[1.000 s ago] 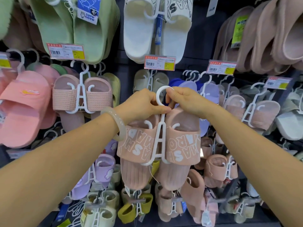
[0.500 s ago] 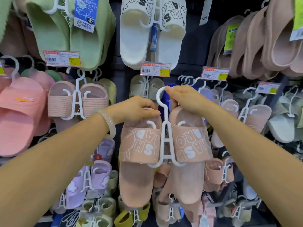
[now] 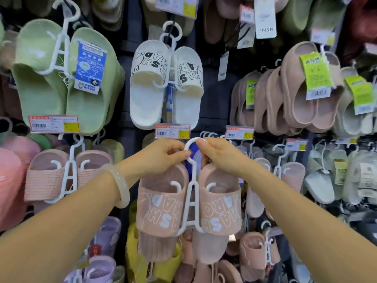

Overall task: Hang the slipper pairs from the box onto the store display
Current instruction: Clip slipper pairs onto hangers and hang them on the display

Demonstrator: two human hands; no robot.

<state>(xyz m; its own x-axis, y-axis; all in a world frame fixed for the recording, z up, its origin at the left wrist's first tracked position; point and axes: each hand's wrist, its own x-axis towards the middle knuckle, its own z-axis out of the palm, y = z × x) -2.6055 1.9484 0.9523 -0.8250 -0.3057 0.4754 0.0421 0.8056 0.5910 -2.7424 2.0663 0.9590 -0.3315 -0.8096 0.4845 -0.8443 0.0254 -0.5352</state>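
Observation:
A pink slipper pair [image 3: 161,213] with white lettering hangs on a white plastic hanger [image 3: 191,203] in the middle of the view. My left hand [image 3: 161,158] pinches the left side of the hanger's hook. My right hand [image 3: 220,156] grips the hook's right side, above the right slipper. The hook sits just under a price tag [image 3: 172,131] on the store display. The peg behind the hook is hidden. The box is not in view.
The display wall is crowded: a white lettered pair [image 3: 163,84] directly above, green slippers [image 3: 61,78] upper left, ribbed pink ones [image 3: 67,174] to the left, beige ones [image 3: 295,92] upper right, grey ones [image 3: 326,180] at right, lilac and yellow pairs below.
The view has tilted upward, so more of the upper rows shows. My left hand moved from the left slipper's top up onto the hook. The pair stays at about the same spot on the wall.

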